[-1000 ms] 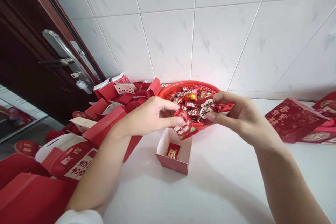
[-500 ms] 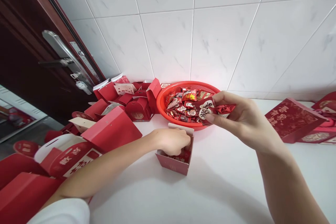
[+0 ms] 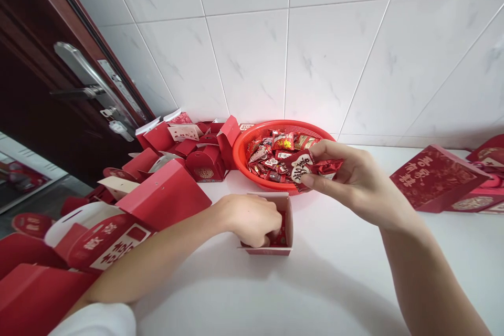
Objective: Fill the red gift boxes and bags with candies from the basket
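Observation:
In the middle of the white table stands a small open red paper box (image 3: 284,228). My left hand (image 3: 254,219) reaches into it with curled fingers; the fingertips are hidden inside, and I cannot make out what they grip. Some red wrapped pieces show at the bottom of the box. To the right and a little higher, my right hand (image 3: 346,173) pinches red-wrapped candies (image 3: 302,167) between thumb and fingers, one with a white label and dark lettering. They are in front of the right rim of a red plastic basket (image 3: 246,168), which holds many wrapped candies (image 3: 271,155).
Several red gift boxes (image 3: 165,194) crowd the left side and back left of the table. More red boxes (image 3: 437,178) stand at the right. A tiled wall (image 3: 244,63) runs behind, with a dark door (image 3: 39,89) at the left.
The small box has turned so its front side faces me more squarely, with my left hand still in it. My right hand and its candies have shifted slightly left.

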Action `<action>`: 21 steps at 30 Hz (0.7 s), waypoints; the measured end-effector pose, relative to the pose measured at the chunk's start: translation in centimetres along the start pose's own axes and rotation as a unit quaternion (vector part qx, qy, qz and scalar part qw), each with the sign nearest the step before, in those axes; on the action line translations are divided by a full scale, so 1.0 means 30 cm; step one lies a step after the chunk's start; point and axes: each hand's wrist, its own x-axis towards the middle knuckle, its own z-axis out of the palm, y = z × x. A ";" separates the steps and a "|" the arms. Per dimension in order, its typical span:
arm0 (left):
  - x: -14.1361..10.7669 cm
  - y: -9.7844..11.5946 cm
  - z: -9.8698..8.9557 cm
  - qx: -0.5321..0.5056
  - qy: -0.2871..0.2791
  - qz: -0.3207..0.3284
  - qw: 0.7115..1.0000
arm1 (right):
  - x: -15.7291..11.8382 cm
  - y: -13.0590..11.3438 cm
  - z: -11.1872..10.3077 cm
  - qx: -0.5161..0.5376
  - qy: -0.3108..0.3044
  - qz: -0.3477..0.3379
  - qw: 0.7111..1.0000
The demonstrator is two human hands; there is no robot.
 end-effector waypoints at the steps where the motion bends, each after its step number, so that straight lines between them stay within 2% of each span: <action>1: 0.014 0.001 0.001 0.004 -0.017 0.003 1.000 | 0.000 0.002 0.001 -0.001 0.001 -0.001 1.000; 5: 0.059 0.000 0.006 -0.002 -0.052 0.021 0.998 | 0.003 0.011 0.006 0.001 -0.002 0.002 1.000; 8: 0.066 0.003 0.003 0.002 -0.047 0.034 0.998 | 0.006 0.016 0.009 -0.001 -0.010 0.007 1.000; 15: 0.048 0.001 0.015 0.021 -0.001 0.001 1.000 | 0.017 0.019 0.015 0.003 -0.022 0.014 1.000; 19: 0.054 0.003 0.018 0.031 -0.034 0.020 0.999 | 0.020 0.038 0.017 0.013 -0.019 0.018 1.000; 21: 0.033 -0.001 0.006 0.032 -0.031 0.020 0.999 | 0.020 0.047 0.015 0.016 -0.018 0.026 0.999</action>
